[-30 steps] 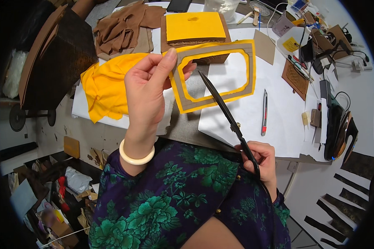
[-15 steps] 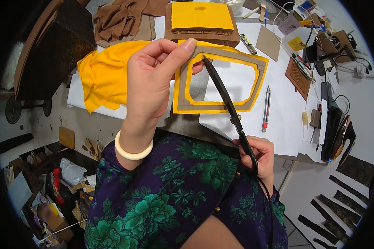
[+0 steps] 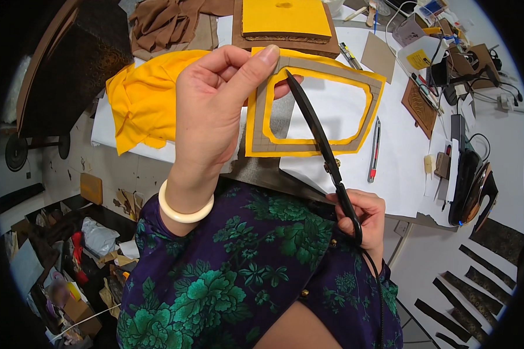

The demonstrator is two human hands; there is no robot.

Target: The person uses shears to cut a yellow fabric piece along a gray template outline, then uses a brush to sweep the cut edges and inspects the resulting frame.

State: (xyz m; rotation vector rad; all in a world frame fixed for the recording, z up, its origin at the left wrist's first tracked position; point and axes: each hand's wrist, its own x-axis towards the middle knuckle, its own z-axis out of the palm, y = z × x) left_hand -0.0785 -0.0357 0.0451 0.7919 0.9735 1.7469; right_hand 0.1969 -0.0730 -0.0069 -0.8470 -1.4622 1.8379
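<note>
My left hand [image 3: 218,93] pinches the upper left corner of a grey board frame [image 3: 261,116] edged in yellow fabric, holding it up over the table. Yellow shows along both its outer edge and its inner opening. In my right hand [image 3: 364,215] is a pair of black scissors [image 3: 314,122], gripped by the handles near my body. Its blades slant up across the opening, with the tip at the inner upper left corner by my left fingers. The blades look closed or nearly so. A bundle of yellow fabric [image 3: 142,99] lies left of my left hand.
A yellow-topped block [image 3: 285,20] rests on a brown box behind the frame. A red-and-grey utility knife [image 3: 375,151] lies on white paper [image 3: 402,186] to the right. Brown leather [image 3: 169,26] is heaped at the back left. Tools and cables crowd the right side.
The frame has shifted slightly right and up and tilted a little, with my left fingers still pinching it. The scissor tip has risen slightly and remains at the same inner corner.
</note>
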